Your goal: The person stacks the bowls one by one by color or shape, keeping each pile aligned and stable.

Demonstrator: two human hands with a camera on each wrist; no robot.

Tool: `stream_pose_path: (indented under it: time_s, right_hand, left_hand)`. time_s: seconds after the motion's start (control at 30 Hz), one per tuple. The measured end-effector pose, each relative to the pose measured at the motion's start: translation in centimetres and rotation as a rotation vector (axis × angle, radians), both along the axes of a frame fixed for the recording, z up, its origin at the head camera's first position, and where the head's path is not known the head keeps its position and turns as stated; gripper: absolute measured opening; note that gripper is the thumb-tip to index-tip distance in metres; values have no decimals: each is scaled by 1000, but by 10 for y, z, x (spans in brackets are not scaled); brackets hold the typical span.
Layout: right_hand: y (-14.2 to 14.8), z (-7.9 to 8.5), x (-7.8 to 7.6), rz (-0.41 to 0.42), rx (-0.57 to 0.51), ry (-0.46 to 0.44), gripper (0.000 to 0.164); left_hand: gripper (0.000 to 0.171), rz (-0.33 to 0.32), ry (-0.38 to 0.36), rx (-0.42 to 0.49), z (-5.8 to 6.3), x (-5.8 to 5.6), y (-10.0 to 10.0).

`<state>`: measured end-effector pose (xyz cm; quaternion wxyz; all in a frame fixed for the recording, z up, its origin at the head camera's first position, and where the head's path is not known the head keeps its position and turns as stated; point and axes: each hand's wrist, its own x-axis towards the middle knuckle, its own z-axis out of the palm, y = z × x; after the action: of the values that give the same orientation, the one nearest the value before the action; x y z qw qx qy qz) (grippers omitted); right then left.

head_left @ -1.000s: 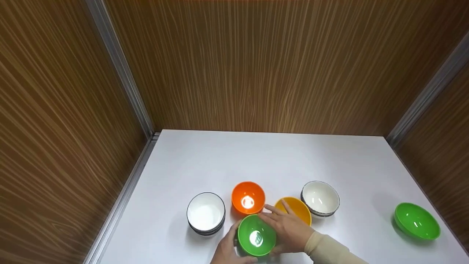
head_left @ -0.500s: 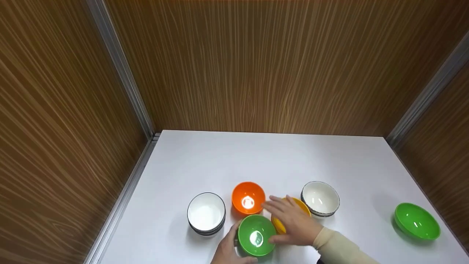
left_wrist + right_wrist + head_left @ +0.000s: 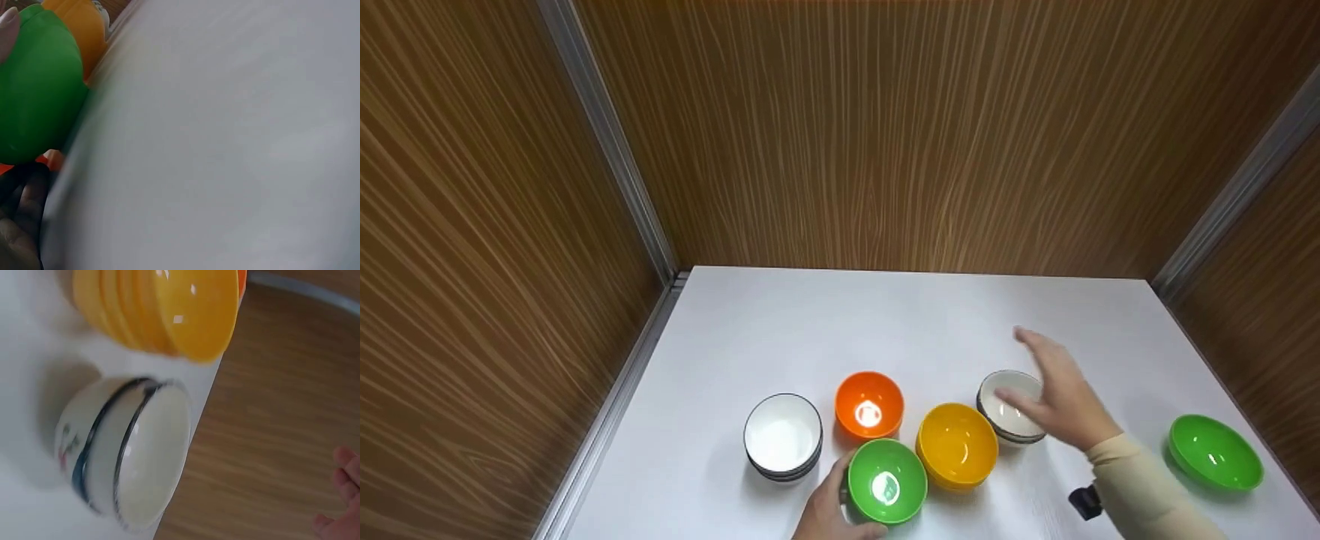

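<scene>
At the front of the table, my left hand (image 3: 831, 504) curves round the left side of a green bowl (image 3: 887, 481), thumb on the near side. In the left wrist view the thumb and dark-looking fingers (image 3: 25, 194) lie at opposite sides of this green bowl (image 3: 42, 84). My right hand (image 3: 1065, 397) is in the air with its thumb and fingers spread and nothing between them. Below it, and partly covered by it in the head view, are two nested cream bowls (image 3: 1006, 409) with dark rims; the right wrist view shows a flower print on these cream bowls (image 3: 152, 455).
Nested yellow bowls (image 3: 958, 444) stand right of the green bowl, an orange bowl (image 3: 869, 405) behind it. A stack of white bowls (image 3: 783, 435) with dark rims is at the left. Another green bowl (image 3: 1215, 451) sits near the table's right edge. Wood-grain panels (image 3: 885, 135) enclose the table.
My right hand has left the front green bowl, passed over the yellow bowls and moved right and up to above the cream bowls. The left hand has stayed at the green bowl.
</scene>
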<state>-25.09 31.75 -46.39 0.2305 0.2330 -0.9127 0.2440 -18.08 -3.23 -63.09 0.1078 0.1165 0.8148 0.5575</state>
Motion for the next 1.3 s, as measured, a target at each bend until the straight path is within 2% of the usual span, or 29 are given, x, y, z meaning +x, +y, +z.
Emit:
stream_pose_path:
  time_s: [0.1,0.3,0.43,0.57,0.8,1.0,1.13,1.3]
  right_hand:
    - [26,-3,-1,-85,-71,6,85]
    - [74,-15,5,-278,-173,-61,81]
    - [100,-24,10,-369,-180,-99,78]
    - [125,-31,14,-480,-140,-134,83]
    - [167,-44,28,-759,-33,-366,104]
    - [193,-59,41,-950,-38,-563,120]
    - [200,-68,45,-1026,-43,-649,126]
    - [204,-74,47,-1010,-61,-703,128]
  left_hand:
    - [114,-1,17,-3,0,0,0]
    - [114,4,13,-11,2,0,0]
    - [115,1,20,3,1,0,1]
    - [115,-6,30,27,0,0,2]
    - [114,-4,18,37,0,-2,2]
    - [113,-2,18,25,-1,-2,2]
    - [113,0,14,33,-1,-3,1]
    - [114,5,-4,37,-1,-2,2]
